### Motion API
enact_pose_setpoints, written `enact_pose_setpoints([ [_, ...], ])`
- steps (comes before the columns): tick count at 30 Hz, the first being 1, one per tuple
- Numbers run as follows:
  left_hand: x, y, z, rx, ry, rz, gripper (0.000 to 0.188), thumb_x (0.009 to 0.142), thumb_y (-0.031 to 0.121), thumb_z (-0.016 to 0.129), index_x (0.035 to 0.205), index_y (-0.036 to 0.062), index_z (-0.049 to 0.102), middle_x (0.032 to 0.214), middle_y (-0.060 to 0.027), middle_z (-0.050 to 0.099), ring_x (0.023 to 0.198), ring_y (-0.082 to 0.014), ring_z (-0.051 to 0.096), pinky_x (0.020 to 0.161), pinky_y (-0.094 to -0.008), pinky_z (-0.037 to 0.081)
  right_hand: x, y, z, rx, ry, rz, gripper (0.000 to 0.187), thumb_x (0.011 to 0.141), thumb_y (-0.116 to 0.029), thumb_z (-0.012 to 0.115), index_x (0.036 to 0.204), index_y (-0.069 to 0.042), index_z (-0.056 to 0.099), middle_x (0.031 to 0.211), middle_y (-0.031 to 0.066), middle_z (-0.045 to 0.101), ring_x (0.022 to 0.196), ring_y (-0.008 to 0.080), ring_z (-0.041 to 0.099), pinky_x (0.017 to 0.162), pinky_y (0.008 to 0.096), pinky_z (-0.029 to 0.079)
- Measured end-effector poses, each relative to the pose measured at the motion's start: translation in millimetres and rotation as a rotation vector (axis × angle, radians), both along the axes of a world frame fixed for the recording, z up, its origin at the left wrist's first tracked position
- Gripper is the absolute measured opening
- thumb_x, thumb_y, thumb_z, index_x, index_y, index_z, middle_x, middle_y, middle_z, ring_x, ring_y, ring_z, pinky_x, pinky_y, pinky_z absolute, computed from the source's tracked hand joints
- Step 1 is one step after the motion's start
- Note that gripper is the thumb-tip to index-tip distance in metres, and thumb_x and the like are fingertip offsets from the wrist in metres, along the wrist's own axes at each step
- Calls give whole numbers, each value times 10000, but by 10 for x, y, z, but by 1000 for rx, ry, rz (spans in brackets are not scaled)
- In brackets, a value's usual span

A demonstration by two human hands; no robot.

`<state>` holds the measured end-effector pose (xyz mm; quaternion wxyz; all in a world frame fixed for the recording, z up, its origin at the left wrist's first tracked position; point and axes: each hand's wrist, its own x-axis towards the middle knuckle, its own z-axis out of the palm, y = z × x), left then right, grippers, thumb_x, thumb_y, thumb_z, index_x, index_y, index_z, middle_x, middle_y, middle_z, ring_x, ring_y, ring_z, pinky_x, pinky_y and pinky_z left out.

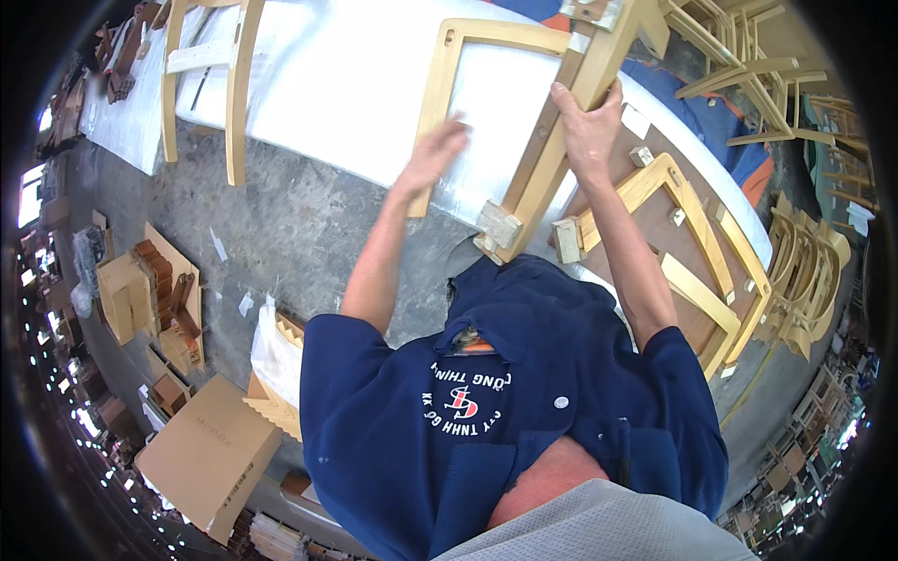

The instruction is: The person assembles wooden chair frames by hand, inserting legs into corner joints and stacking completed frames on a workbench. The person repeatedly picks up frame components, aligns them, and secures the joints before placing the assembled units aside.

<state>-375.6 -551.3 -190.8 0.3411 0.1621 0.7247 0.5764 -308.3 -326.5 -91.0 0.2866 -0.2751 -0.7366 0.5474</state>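
My right hand [593, 131] is wrapped round a long wooden beam [547, 178], its thumb lying across the top. A darker strip runs along the beam, and pale wooden blocks [499, 224] sit at its near end. The beam is tilted, with the near end close to my shirt. My left hand [438, 154] is raised to the left of it, smeared by motion, so its fingers cannot be made out. Beside that hand is a pale wooden frame [438, 89] with a rounded corner, lying on the white-covered table [346, 65].
At the left, another wooden frame [238, 93] lies over the table edge. To my right is a brown board [645, 224] with curved frame pieces and small blocks. Chair frames [748, 70] stand at the far right. A cardboard box [208, 458] and wood stacks [154, 280] occupy the left floor.
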Motion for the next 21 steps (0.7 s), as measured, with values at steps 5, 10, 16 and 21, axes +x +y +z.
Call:
enact_pose_setpoints([
  [5,403,428,461,257,-211,-67,738,953,415,618,1482,-10,326,1384,-151,503,1283,-220,461,1074,-338,366,-179,-388,-118,-181,134,66,612,868,-204,715,1301,85,393,1081,172,621,979,222,621,885,334,501],
  [10,485,189,349,334,-96,144,729,978,424,576,1491,-17,306,1415,-139,480,1298,-199,440,1081,-320,350,-299,-635,-271,-63,136,143,541,905,-230,622,1306,65,410,1055,204,646,938,251,657,842,364,518],
  [16,425,-455,157,167,-341,628,376,1021,387,449,1150,38,502,862,-105,597,679,-192,633,550,-343,570,-592,-888,-343,-10,-154,169,706,841,-303,651,1378,42,349,1127,230,591,1039,336,608,908,448,478],
  [21,468,-1172,314,52,-140,725,344,1015,348,491,1203,60,494,850,-90,604,676,-159,626,546,-300,556,-1050,-1011,-882,131,-521,162,915,820,-298,648,1479,83,141,1216,294,455,1128,404,484,932,505,444],
])
